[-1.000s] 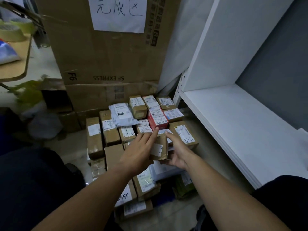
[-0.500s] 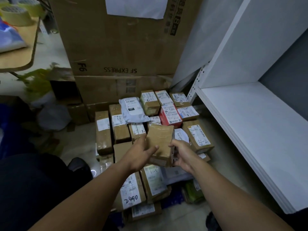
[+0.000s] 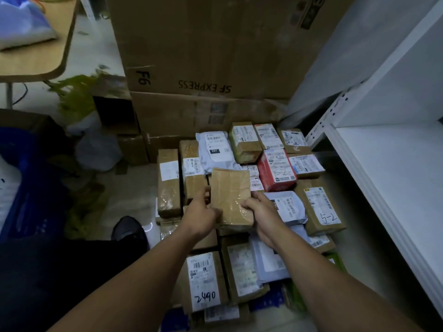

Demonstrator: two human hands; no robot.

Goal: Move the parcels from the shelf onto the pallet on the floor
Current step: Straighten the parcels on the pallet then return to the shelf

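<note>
Brown taped parcel (image 3: 230, 195) sits between both hands over the stacked parcels (image 3: 206, 281) on the floor, plain face up. The left hand (image 3: 201, 216) grips its left edge and the right hand (image 3: 261, 213) curls round its right edge. Further right lies a red box (image 3: 275, 171), then the white shelf (image 3: 395, 178).

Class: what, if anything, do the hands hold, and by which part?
A small brown taped cardboard parcel. The left hand has its grip on the left edge, the right hand on the lower right edge.
</note>
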